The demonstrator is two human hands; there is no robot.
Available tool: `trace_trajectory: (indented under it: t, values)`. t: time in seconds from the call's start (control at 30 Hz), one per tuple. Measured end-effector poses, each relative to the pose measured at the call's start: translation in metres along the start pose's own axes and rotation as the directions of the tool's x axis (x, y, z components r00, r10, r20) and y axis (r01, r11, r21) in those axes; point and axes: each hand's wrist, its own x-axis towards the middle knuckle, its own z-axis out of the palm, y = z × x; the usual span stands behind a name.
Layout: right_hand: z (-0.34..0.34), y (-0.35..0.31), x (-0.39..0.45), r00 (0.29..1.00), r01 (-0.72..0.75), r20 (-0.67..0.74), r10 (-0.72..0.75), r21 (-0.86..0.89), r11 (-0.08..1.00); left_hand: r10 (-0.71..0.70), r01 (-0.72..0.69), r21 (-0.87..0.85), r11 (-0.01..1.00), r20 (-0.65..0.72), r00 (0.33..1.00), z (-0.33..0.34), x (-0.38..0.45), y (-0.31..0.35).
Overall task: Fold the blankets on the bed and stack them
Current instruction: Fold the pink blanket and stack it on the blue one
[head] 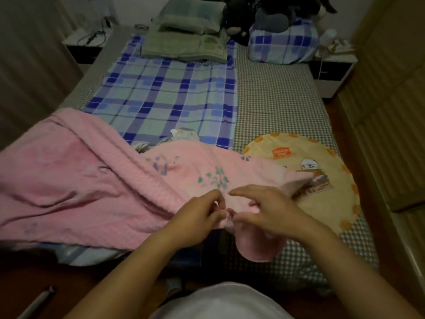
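A pink blanket (pixel 80 180) with small leaf prints lies rumpled across the near end of the bed, spreading to the left. My left hand (pixel 197 215) pinches its near edge at the middle of the bed's foot. Right beside it, my right hand (pixel 264 210) pinches the same edge between thumb and fingers, forefinger stretched out, and a pink flap hangs below that hand. A blue plaid blanket (pixel 165 93) lies flat over the left half of the bed. A folded green blanket (pixel 184 47) rests at the head.
A round yellow cushion (pixel 322 180) lies on the grey checked sheet (pixel 276 100) at the near right. Pillows and a dark plush toy (pixel 264 14) sit at the head. Nightstands flank the bed: left (pixel 85 44), right (pixel 333 72). A wardrobe (pixel 391 88) runs along the right.
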Motion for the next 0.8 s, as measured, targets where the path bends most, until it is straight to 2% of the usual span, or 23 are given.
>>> trace_trajectory:
  t: [0.03, 0.13, 0.2, 0.3, 0.37, 0.43, 0.5, 0.57, 0.63, 0.73, 0.8]
  values:
    - [0.014, -0.021, 0.012, 0.997, -0.012, 0.074, 0.013, -0.011, 1.0, 0.033, -0.033, -0.028, 0.999, 0.0, 0.999, -0.01, -0.003, -0.001]
    - [0.04, -0.056, 0.039, 0.988, -0.075, 0.143, 0.064, 0.075, 0.994, 0.083, -0.092, -0.179, 0.98, -0.055, 0.995, -0.038, -0.013, -0.013]
    - [0.042, -0.069, 0.044, 0.983, -0.112, 0.153, 0.097, 0.092, 0.989, 0.117, -0.125, -0.24, 0.963, -0.048, 0.992, -0.053, -0.019, -0.021]
    - [0.04, -0.085, 0.044, 0.979, -0.195, 0.089, 0.185, 0.124, 0.973, 0.232, -0.22, -0.181, 0.959, 0.049, 0.972, -0.073, -0.025, -0.022]
    - [0.036, -0.088, 0.046, 0.962, -0.274, 0.017, 0.273, 0.068, 0.959, 0.278, -0.267, -0.112, 0.957, 0.106, 0.955, -0.09, -0.025, -0.022]
    - [0.027, -0.087, 0.047, 0.938, -0.34, -0.084, 0.335, -0.058, 0.939, 0.302, -0.297, -0.06, 0.953, 0.107, 0.947, -0.11, -0.023, -0.03]
    - [0.015, -0.094, 0.043, 0.928, -0.346, -0.182, 0.325, -0.101, 0.933, 0.336, -0.347, 0.059, 0.936, 0.149, 0.93, -0.133, -0.021, -0.042]
    - [0.002, -0.106, 0.037, 0.912, -0.309, -0.302, 0.278, -0.06, 0.949, 0.39, -0.45, 0.265, 0.853, 0.249, 0.887, -0.157, -0.021, -0.057]
    - [-0.014, -0.122, 0.032, 0.871, -0.239, -0.441, 0.217, 0.005, 0.971, 0.399, -0.503, 0.393, 0.77, 0.319, 0.86, -0.18, -0.022, -0.07]
    - [-0.04, -0.142, 0.037, 0.786, -0.154, -0.597, 0.163, 0.067, 0.986, 0.385, -0.475, 0.523, 0.708, 0.278, 0.88, -0.208, -0.021, -0.091]
    - [-0.057, -0.153, 0.05, 0.716, -0.153, -0.681, 0.153, 0.06, 0.986, 0.379, -0.432, 0.565, 0.703, 0.215, 0.9, -0.219, -0.022, -0.106]
